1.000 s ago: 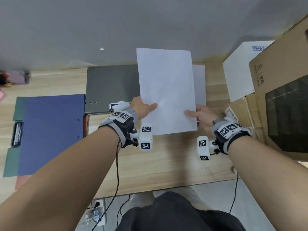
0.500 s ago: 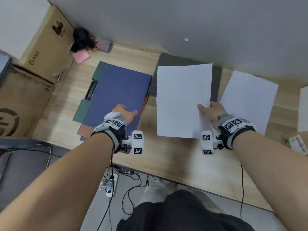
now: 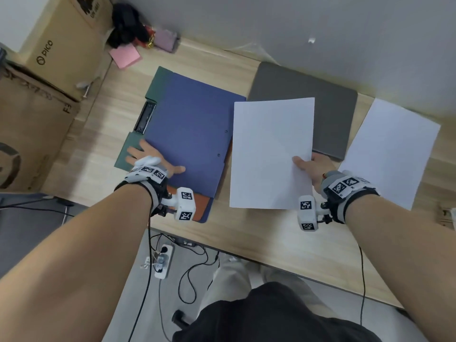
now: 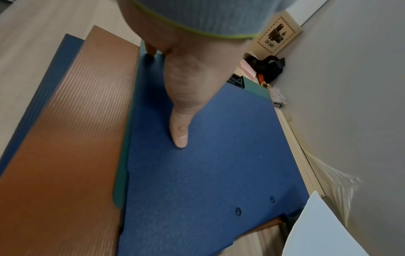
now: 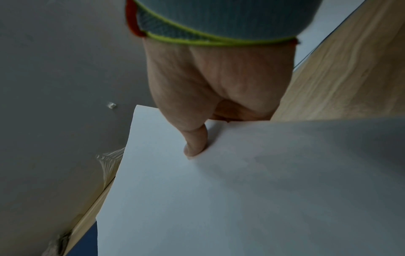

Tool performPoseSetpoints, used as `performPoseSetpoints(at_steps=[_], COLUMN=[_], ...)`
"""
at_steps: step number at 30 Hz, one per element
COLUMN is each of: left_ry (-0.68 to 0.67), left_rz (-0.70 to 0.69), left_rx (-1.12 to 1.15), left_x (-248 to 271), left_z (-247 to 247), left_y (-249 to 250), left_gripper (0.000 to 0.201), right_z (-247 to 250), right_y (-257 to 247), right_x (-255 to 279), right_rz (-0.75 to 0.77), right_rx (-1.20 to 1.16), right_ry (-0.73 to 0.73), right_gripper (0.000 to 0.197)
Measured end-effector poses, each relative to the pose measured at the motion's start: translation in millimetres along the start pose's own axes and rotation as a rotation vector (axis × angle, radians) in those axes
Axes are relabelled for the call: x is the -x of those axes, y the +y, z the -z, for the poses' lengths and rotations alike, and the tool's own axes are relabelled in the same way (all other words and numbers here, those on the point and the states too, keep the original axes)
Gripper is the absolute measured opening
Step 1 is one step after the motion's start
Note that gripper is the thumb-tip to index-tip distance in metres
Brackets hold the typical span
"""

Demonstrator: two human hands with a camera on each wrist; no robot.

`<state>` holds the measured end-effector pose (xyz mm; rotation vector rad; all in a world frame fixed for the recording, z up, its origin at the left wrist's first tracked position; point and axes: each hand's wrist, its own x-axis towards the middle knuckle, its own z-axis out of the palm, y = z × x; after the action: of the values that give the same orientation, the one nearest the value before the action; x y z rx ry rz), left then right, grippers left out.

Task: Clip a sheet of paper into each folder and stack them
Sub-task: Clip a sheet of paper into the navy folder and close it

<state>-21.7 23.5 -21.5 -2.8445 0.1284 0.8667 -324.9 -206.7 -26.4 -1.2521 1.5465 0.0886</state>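
Note:
A blue folder [image 3: 192, 124] lies closed on top of a green folder [image 3: 123, 159] and an orange one [image 3: 201, 206] at the table's left. My left hand [image 3: 155, 159] rests flat on its near left corner, thumb [image 4: 179, 136] on the blue cover [image 4: 208, 164], fingers reaching onto the green edge. My right hand [image 3: 302, 164] pinches the right edge of a white sheet [image 3: 271, 149], thumb [image 5: 195, 145] on top, fingers hidden beneath. The sheet [image 5: 219, 199] hangs over the table and part of a grey folder [image 3: 330, 112]. A black clip [image 3: 145, 117] shows on the green folder.
More white paper [image 3: 394, 149] lies right of the grey folder. Cardboard boxes [image 3: 49, 58] stand at the left, with a pink notepad [image 3: 124, 56] and dark clutter [image 3: 128, 25] behind the folders. The table's front edge [image 3: 271, 257] runs near my wrists.
My left hand let go of the sheet and moved left onto the blue folder. My right hand alone now carries the sheet, off the paper pile and leftwards over the grey folder.

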Motion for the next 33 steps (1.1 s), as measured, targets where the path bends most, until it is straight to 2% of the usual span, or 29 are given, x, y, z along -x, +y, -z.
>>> performPoseSetpoints(at_steps=[3,6,10,12,13,16,18,21,24,28,33], left_ry=[-0.037,-0.058,-0.13,-0.149,-0.152,-0.118,-0.107,-0.072,-0.079,0.007,-0.051], left_rz=[0.015,0.046,-0.039,-0.116,-0.158,-0.321,-0.465,-0.672,-0.871,-0.975,-1.007], left_rx=[0.021,0.038,0.042,0.154,0.219,0.357,0.419,0.377,0.237,0.003,-0.174], left_x=[0,-3,-14,-25,-25,11,33,69,109,170,232], left_z=[4,8,10,9,12,49,71,94,99,72,16], left_y=[0,-1,-9,-12,-11,4,20,49,78,113,140], left_gripper=[0.137,0.128,0.121,0.109,0.097,0.056,0.034,0.022,0.011,0.036,0.043], right_z=[-2,-2,0,4,7,16,25,43,64,100,150], right_y=[0,0,2,4,4,6,6,2,3,15,47], right_x=[1,3,5,6,7,8,11,21,32,45,62], right_rz=[-0.021,-0.019,-0.037,-0.047,-0.055,-0.055,-0.048,-0.036,-0.031,-0.029,-0.073], right_rx=[-0.015,-0.012,-0.031,-0.046,-0.056,-0.072,-0.089,-0.109,-0.146,-0.155,-0.177], right_ry=[0.018,0.029,0.038,0.051,0.061,0.079,0.094,0.141,0.185,0.239,0.26], right_gripper=[0.02,0.02,0.02,0.023,0.026,0.035,0.03,0.016,0.015,0.02,0.027])
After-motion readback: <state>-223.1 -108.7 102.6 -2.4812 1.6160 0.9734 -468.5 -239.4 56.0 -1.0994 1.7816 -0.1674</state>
